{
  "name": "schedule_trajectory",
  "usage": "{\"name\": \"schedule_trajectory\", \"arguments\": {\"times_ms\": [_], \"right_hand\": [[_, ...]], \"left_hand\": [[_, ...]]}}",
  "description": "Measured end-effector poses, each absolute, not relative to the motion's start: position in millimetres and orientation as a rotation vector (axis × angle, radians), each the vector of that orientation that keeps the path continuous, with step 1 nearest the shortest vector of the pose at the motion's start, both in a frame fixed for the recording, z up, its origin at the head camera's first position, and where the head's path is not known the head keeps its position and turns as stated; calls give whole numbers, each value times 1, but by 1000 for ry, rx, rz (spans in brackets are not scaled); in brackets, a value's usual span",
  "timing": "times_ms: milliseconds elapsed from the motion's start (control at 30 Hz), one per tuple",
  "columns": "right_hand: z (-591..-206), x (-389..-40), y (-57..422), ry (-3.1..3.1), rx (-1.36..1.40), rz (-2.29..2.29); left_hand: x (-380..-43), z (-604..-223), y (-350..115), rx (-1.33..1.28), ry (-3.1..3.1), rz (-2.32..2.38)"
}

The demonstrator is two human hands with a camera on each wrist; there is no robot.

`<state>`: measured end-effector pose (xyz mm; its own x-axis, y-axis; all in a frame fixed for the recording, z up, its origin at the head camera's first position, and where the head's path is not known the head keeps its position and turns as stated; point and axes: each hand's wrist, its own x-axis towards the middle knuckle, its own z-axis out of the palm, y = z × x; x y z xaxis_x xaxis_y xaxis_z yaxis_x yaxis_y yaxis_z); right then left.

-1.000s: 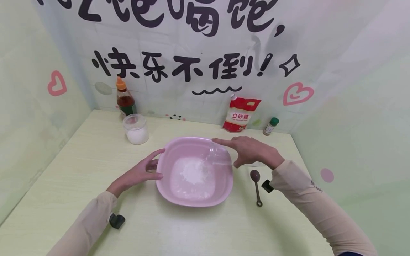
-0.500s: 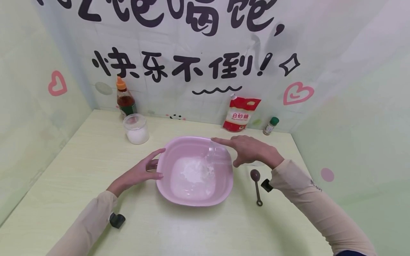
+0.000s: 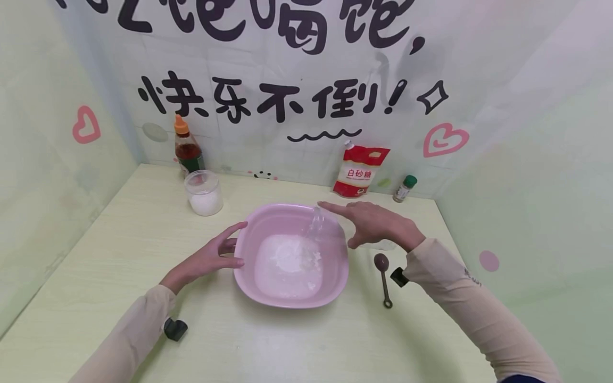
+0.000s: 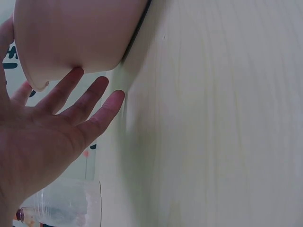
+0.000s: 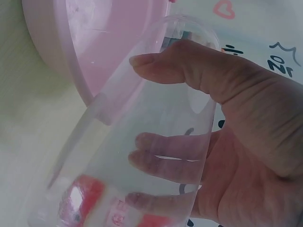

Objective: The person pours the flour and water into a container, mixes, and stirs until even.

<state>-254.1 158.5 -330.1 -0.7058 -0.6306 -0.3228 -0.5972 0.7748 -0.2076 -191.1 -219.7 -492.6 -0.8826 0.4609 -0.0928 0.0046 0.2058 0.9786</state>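
Note:
In the head view a pink plastic basin [image 3: 292,298] sits mid-table with white powder [image 3: 283,255] and clear liquid on its bottom. My left hand [image 3: 206,263] steadies its left side, thumb and index finger at the rim. The left wrist view shows the other fingers [image 4: 80,111] spread along the outer wall, one tip touching it. Over the basin's right rim my right hand [image 3: 375,221] grips a clear plastic cup [image 5: 111,137], thumb on one side and fingers behind. The cup is tilted, and a stream of clear liquid [image 3: 315,221] falls from it into the basin.
A brown measuring spoon [image 3: 383,274] lies right of the basin. Along the back stand an orange-capped sauce bottle [image 3: 188,151], a clear jar of white contents [image 3: 204,199], a red-and-white sugar pouch [image 3: 356,173] and a small green-capped bottle [image 3: 405,189]. Walls enclose the table.
Liquid keeps running from the cup, and the white powder has spread and turned wetter toward the basin's right side. Both hands stay almost in place.

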Motion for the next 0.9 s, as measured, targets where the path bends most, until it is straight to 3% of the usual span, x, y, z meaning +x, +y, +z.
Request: {"name": "schedule_trajectory", "arguments": {"times_ms": [900], "right_hand": [[-337,-272,188,2705,-843,-640]], "left_hand": [[-190,-491,-219,437,2109,1728]]}}
